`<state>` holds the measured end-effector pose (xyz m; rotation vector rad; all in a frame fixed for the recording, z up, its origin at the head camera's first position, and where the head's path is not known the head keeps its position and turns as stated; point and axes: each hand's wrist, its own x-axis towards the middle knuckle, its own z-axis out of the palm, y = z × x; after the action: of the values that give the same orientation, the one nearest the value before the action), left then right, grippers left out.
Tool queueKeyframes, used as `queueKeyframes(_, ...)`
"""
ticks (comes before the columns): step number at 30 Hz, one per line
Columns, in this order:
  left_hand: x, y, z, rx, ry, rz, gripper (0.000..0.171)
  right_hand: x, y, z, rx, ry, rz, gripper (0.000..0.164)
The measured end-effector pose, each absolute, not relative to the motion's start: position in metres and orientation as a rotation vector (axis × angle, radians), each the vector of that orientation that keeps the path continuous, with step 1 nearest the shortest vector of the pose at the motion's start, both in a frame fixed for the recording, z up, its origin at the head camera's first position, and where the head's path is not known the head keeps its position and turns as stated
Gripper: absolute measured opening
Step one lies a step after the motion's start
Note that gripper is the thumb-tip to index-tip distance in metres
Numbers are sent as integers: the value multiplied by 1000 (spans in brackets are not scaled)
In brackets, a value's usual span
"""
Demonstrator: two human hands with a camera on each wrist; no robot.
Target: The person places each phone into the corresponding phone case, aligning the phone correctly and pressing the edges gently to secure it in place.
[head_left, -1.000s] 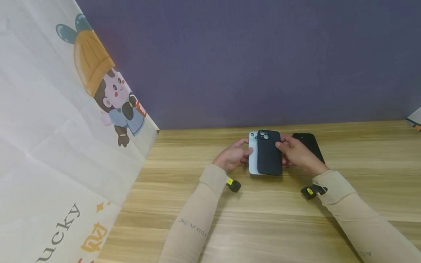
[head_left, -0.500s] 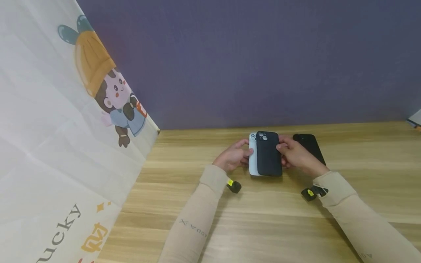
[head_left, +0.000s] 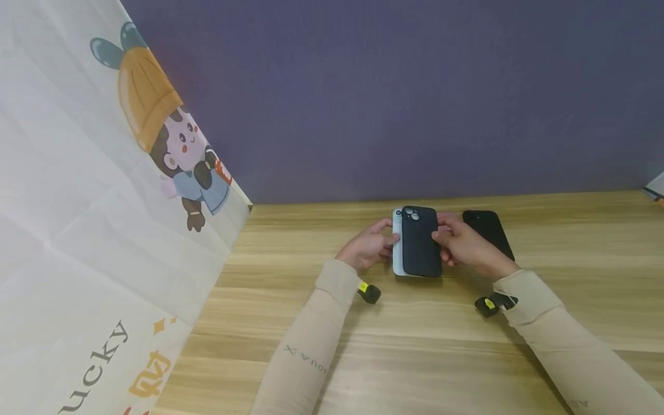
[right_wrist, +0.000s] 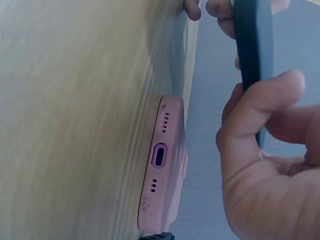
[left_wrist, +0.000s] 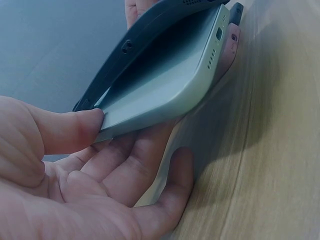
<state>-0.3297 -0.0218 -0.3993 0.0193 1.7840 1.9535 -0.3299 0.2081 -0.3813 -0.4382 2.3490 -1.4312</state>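
My left hand [head_left: 365, 245] pinches the left edge of a pale smartphone [head_left: 397, 256], thumb on top and fingers beneath. Over the phone's back lies a black phone case [head_left: 422, 245], offset to the right so that a pale strip shows. My right hand [head_left: 465, 246] grips the case's right edge between thumb and fingers. In the left wrist view the case [left_wrist: 127, 47] is tilted, with a gap between it and the phone [left_wrist: 160, 102]; their far sides meet. Both are held above the table.
A pink-cased phone [right_wrist: 166, 165] lies on the wooden table [head_left: 404, 346], mostly hidden by my right hand in the head view. Just right of it lies a black phone-shaped item [head_left: 490, 231]. A dark blue panel [head_left: 394, 104] rises behind; a printed white cloth [head_left: 67, 190] hangs left.
The black case has shifted slightly left over the pale phone, narrowing the visible strip. My right hand's fingertips moved with it, while my left hand stays in place.
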Motion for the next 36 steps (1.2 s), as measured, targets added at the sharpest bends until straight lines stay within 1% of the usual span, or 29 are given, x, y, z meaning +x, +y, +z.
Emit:
queueKeyframes(11,-330,-23,-400,39,1792,1944,15,-331,208,-381,-433,2293,-1388,44)
queueKeyframes(19,-331,-22,-402,48,1803,1939,14,-331,206,-383,-480,2223,-1406,51)
queueKeyframes(30,-331,-23,-402,38,1805,1937,14,-331,206,-384,-489,2202,-1431,53)
queueKeyframes(36,-332,-23,-403,33,1805,1946,14,-330,205,-383,-497,2192,-1437,61)
